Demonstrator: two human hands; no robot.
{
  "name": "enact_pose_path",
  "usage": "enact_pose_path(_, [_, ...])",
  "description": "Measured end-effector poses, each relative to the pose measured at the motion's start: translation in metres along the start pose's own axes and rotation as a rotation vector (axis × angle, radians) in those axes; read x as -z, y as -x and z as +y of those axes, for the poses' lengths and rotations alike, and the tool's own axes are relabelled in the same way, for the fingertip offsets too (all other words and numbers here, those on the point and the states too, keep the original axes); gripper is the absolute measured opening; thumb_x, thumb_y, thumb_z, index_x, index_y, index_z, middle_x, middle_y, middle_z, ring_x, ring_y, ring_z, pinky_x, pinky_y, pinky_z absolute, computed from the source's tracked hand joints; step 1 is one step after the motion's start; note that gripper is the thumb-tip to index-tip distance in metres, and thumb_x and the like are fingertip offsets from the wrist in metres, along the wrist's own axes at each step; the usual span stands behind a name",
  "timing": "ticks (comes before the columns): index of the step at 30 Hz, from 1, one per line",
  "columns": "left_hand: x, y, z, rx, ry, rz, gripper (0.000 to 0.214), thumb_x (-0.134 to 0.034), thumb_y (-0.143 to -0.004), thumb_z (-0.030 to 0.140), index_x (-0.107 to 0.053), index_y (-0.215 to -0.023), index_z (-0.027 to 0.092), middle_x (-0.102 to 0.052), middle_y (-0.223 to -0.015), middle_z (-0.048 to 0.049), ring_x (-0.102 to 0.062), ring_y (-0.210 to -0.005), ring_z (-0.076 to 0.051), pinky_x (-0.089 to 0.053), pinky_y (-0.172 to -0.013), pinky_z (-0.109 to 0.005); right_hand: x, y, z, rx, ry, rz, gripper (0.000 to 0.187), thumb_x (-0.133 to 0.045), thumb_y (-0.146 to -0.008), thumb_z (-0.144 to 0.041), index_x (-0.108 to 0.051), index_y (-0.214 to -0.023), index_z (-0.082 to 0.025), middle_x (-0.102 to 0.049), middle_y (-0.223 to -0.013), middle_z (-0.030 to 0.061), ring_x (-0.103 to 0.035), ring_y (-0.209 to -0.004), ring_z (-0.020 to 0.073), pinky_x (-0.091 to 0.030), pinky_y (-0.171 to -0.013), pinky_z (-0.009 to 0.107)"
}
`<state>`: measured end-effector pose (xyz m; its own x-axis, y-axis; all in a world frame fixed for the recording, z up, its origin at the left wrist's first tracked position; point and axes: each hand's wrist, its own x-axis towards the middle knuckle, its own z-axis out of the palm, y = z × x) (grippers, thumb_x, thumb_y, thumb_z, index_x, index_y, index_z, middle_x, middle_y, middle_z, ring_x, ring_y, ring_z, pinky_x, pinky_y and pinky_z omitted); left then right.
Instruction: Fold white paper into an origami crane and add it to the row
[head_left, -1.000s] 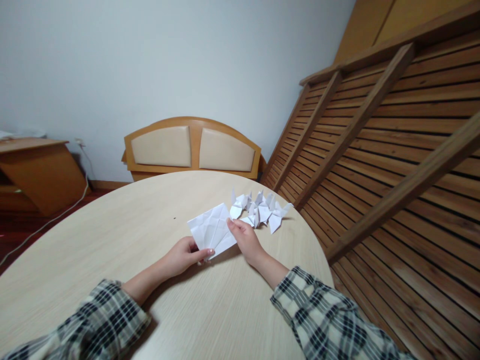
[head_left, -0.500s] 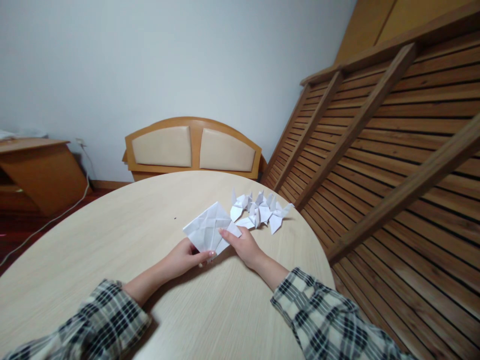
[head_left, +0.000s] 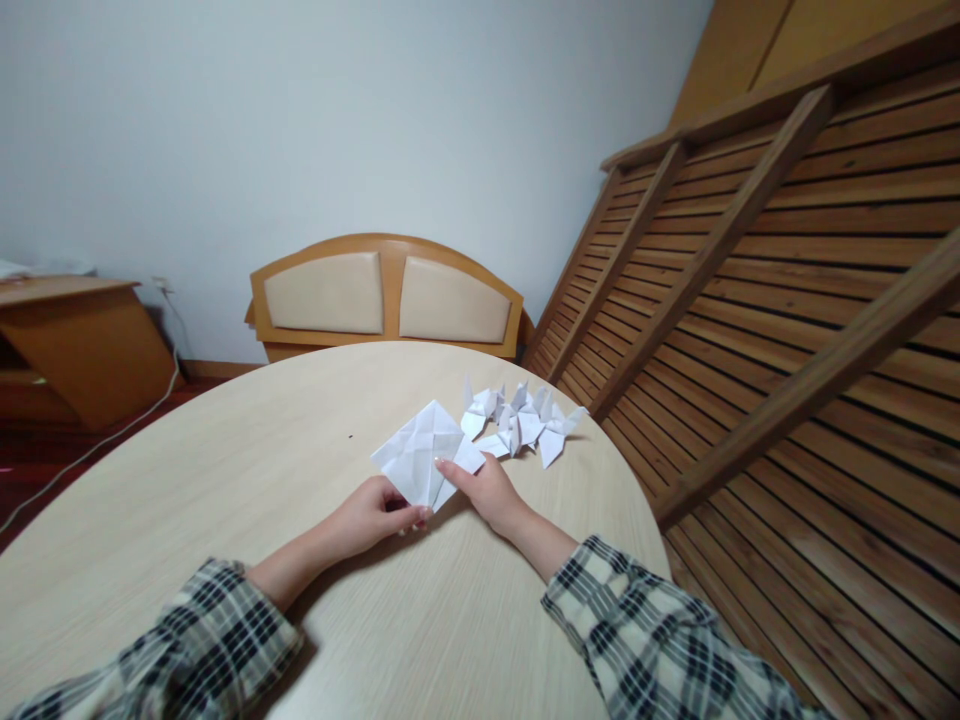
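Note:
Between my hands, just above the table, is a creased sheet of white folded paper (head_left: 417, 450), roughly diamond-shaped with a folded flap at its right side. My left hand (head_left: 381, 516) pinches its lower corner, thumb on top and fingers underneath, partly hidden by the paper. At the right side, my right hand (head_left: 487, 490) grips it with the thumb laid across the folded flap and the other fingers behind. Several white origami cranes (head_left: 525, 420) stand in a cluster just beyond my right hand.
The round pale wooden table (head_left: 247, 460) lies under both hands. Past its far edge stands a headboard (head_left: 390, 290) with cream panels. A slatted wooden frame (head_left: 720, 330) leans at the right. To the left are a wooden desk (head_left: 82, 350) and a white cable (head_left: 112, 440).
The folded paper has shifted slightly right and its creased face lies a little flatter. Both hands keep nearly the same places on it. The cranes have not moved.

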<state>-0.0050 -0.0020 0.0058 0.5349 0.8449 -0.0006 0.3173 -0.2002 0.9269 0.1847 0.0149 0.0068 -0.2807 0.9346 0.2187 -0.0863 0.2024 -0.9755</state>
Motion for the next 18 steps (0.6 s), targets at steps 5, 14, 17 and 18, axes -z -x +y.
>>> enact_pose_path(5, [0.000, -0.002, -0.005, 0.006, -0.009, 0.007, 0.034, -0.062, -0.082, 0.046, -0.066, -0.072, 0.013, -0.063, -0.063, -0.0019, -0.052, -0.055, -0.013, -0.037, -0.053, -0.024, -0.004, 0.001, -0.001, 0.067, -0.014, -0.037, 0.039, -0.070, -0.077, -0.040, -0.067, -0.110, -0.020, -0.072, -0.106, 0.0071, -0.064, -0.105, 0.0228, -0.045, -0.099, 0.042])
enact_pose_path(14, [-0.003, -0.001, -0.003, -0.146, 0.251, 0.092, 0.032, -0.065, -0.081, 0.039, -0.056, -0.101, 0.016, -0.064, -0.093, -0.0075, -0.060, -0.073, -0.016, -0.050, -0.065, -0.030, 0.008, -0.011, 0.021, 0.018, 0.127, 0.160, 0.043, -0.058, -0.083, -0.052, -0.068, -0.102, -0.016, -0.070, -0.111, 0.0112, -0.063, -0.108, 0.0253, -0.043, -0.100, 0.042])
enact_pose_path(17, [-0.004, -0.001, -0.006, -0.177, 0.288, 0.233, 0.048, -0.062, -0.085, 0.037, -0.043, -0.126, 0.020, -0.062, -0.102, -0.0082, -0.061, -0.077, -0.017, -0.052, -0.069, -0.032, 0.010, -0.014, 0.028, -0.003, 0.098, 0.176, 0.047, -0.058, -0.082, -0.052, -0.065, -0.109, -0.015, -0.069, -0.114, 0.0123, -0.063, -0.108, 0.0257, -0.045, -0.098, 0.041])
enact_pose_path(18, [-0.003, -0.001, -0.006, -0.175, 0.291, 0.280, 0.056, -0.061, -0.086, 0.036, -0.035, -0.135, 0.023, -0.061, -0.106, -0.0088, -0.061, -0.078, -0.017, -0.052, -0.068, -0.031, 0.010, -0.015, 0.029, -0.016, 0.092, 0.173, 0.047, -0.058, -0.081, -0.052, -0.065, -0.109, -0.014, -0.070, -0.112, 0.0127, -0.064, -0.106, 0.0259, -0.046, -0.096, 0.041])
